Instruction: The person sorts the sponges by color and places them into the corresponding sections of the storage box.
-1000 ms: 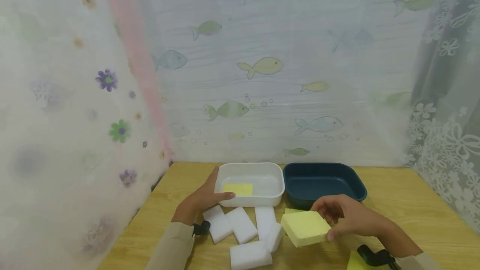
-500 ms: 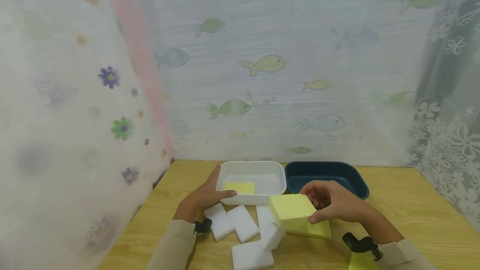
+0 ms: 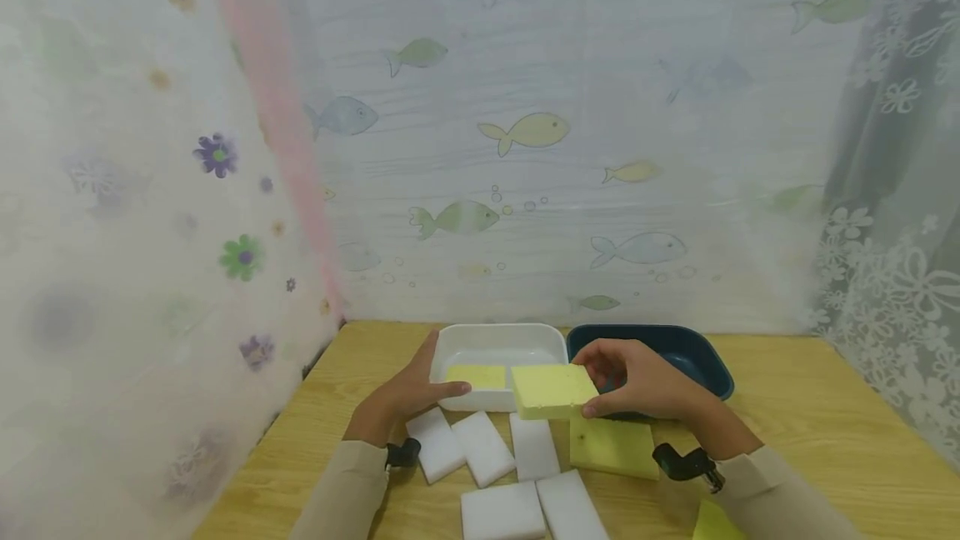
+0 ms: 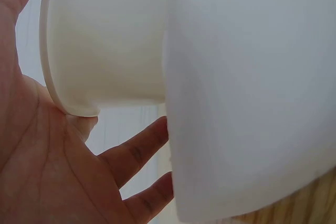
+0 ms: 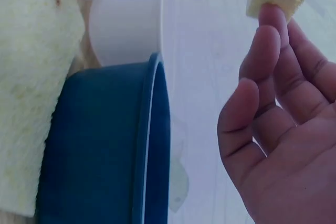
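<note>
You're apparently mid-carry: your right hand [image 3: 647, 380] pinches a yellow block [image 3: 551, 390] beside the white tub [image 3: 486, 401], by the table's [image 3: 810, 415] far edge. Your left hand [image 3: 405, 394], spread wide, touches the tub. Next calls for clearing its rim.

matt, porous rectangular yellow foam block [image 3: 551, 392], rough at the edges
the rounded-rectangular white plastic tub [image 3: 487, 402] and rounded-rectangular dark blue plastic tub [image 5: 102, 145] are smooth with a soft sheen; the flat white foam blocks [image 3: 501, 511] look smooth and matt; the yellow-brown tabletop [image 3: 825, 423] shows wood grain; the beige cloth sleeves [image 3: 341, 486] look matt.
</note>
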